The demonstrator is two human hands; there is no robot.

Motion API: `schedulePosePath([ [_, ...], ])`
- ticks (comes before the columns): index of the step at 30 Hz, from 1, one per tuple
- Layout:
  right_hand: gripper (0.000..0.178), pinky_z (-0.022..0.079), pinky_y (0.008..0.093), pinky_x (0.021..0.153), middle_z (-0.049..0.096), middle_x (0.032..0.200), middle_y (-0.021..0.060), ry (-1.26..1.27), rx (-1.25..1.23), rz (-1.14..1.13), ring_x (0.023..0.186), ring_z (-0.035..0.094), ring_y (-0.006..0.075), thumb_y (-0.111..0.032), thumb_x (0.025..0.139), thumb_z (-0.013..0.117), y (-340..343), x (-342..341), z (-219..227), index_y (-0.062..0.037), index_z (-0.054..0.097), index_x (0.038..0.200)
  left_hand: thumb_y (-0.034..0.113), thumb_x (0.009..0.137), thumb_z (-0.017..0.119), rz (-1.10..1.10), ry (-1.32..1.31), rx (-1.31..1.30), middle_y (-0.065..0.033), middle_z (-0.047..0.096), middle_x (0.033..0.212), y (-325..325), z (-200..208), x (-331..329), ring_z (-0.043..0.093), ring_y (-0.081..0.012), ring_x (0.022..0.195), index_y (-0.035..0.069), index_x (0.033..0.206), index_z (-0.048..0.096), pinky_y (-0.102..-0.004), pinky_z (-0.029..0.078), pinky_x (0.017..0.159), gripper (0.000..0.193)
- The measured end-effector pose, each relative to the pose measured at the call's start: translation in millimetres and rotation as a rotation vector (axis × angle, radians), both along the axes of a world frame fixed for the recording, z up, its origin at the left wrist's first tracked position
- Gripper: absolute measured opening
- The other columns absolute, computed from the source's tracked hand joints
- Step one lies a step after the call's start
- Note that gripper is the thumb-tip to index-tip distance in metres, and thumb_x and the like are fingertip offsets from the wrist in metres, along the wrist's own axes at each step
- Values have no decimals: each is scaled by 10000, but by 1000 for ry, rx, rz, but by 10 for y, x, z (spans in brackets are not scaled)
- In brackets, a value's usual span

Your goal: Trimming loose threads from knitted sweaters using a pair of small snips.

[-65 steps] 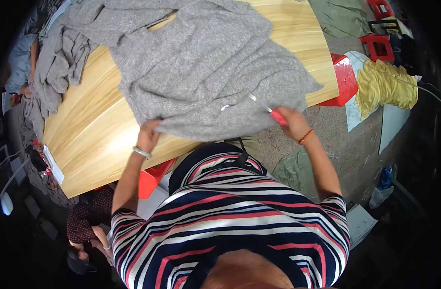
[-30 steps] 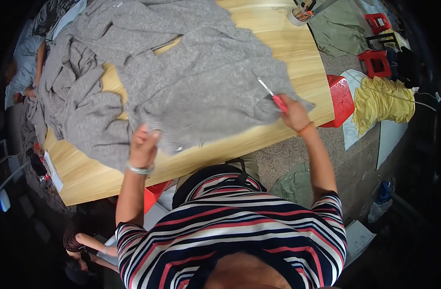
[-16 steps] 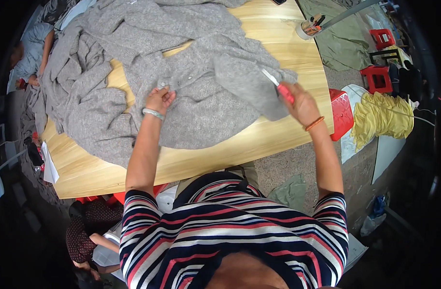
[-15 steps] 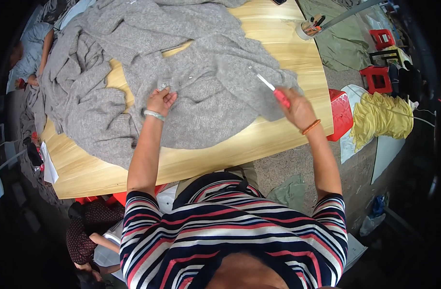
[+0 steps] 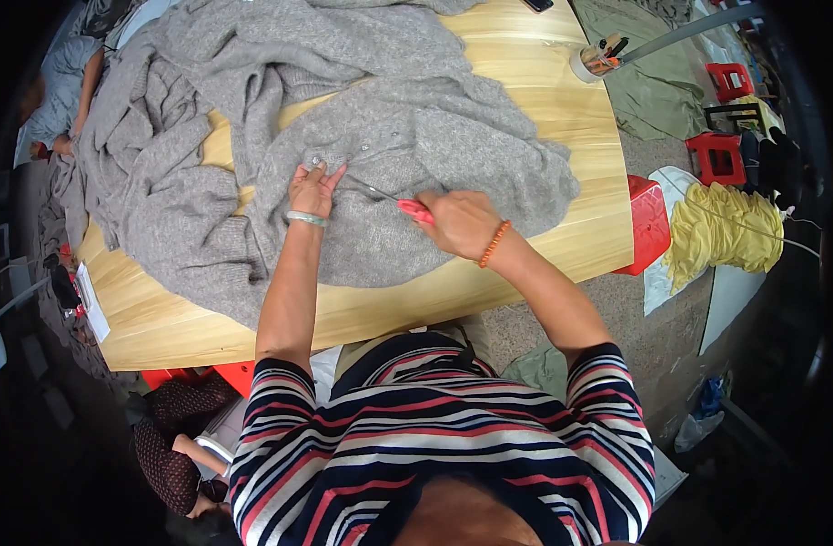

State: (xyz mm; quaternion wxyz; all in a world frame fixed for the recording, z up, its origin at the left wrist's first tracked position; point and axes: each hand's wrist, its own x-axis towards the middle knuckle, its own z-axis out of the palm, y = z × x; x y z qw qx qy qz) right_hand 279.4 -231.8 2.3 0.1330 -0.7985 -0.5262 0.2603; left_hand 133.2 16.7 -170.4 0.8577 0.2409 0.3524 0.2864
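Observation:
A grey knit cardigan (image 5: 380,238) with small pale buttons lies spread over the table, its edge towards me. My left hand (image 5: 313,193), with a pale bangle at the wrist, pinches the knit beside a shiny button (image 5: 317,160). Gripped in my right hand (image 5: 460,223) is a narrow-bladed tool with a pink handle (image 5: 416,211). Its thin metal blade points left, and the tip is close to the fingers of my left hand. Whether the tip touches the knit, I cannot tell.
More grey knitwear (image 5: 252,45) covers the left and far parts of the wooden table (image 5: 544,100). A pen cup (image 5: 587,65) stands at the far right by a grey pole. Beyond the right edge are red stools (image 5: 648,223) and yellow cloth (image 5: 726,227). Two people sit at the left.
My right hand has swung left with the pink-handled tool, bringing its blade from the right part of the cardigan to my left hand. The left hand has shifted slightly right.

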Motion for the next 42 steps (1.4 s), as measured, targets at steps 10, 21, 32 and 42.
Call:
schedulePosePath([
  [10, 399, 553, 473, 775, 618, 1137, 177, 0, 104, -188, 918, 653, 408, -201, 884, 653, 65, 370, -469, -121, 563, 1264, 86, 971, 582, 189, 50, -95, -133, 603, 1075, 300, -101, -104, 618, -295, 1031, 45, 1086, 510, -571, 558, 925, 141],
  [21, 457, 522, 482, 836, 605, 1154, 162, -86, 56, -323, 964, 633, 400, -96, 827, 654, -332, 624, -795, -97, 538, 1269, 147, 911, 694, -5, 381, -61, -135, 562, 1022, -243, 302, 741, 594, -252, 925, 34, 1192, 482, -432, 628, 732, 369],
  [32, 371, 512, 457, 848, 604, 1156, 196, -39, -51, -378, 1022, 604, 423, -53, 861, 610, -1266, 761, -105, -65, 570, 1230, -38, 921, 593, 41, 297, -111, -30, 490, 704, -245, 111, 562, 465, -134, 551, 69, 821, 483, -441, 642, 785, 183],
  [42, 300, 535, 477, 668, 681, 772, 191, -25, -68, -59, 737, 673, 401, -274, 910, 641, -271, 256, -35, -92, 610, 1147, -72, 954, 527, 2, 10, -119, -53, 548, 791, -445, 25, 447, 615, -161, 693, 77, 862, 459, -567, 583, 916, 188],
])
